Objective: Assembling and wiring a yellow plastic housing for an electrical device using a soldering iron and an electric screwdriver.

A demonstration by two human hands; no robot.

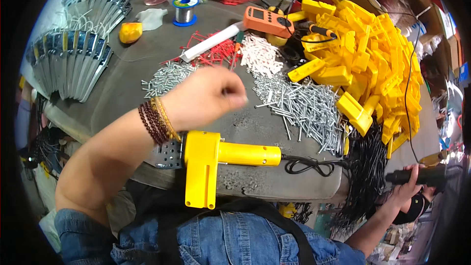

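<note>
My left hand (pixel 208 93) is raised over the middle of the table, its fingers curled in toward the thumb. Whatever it may hold is hidden. Below it lies a yellow plastic tool body (pixel 202 167) with a round handle (pixel 250 154), jutting over the table's front edge. A black cord (pixel 309 163) leaves the handle's end, and a perforated metal plate (pixel 169 156) shows at its other side, partly behind my wrist. Out at the far right, my right hand (pixel 408 186) is wrapped round a dark cylindrical tool (pixel 417 175), whose exact kind is too dim to tell.
Silver screws (pixel 306 110), white pieces (pixel 260 55) and red wires (pixel 218 51) lie in piles. Yellow housings (pixel 368 54) are heaped at right, above black cords (pixel 365 176). Farther back are an orange multimeter (pixel 267 21) and a solder spool (pixel 185 12); metal plates (pixel 68 64) stand at left.
</note>
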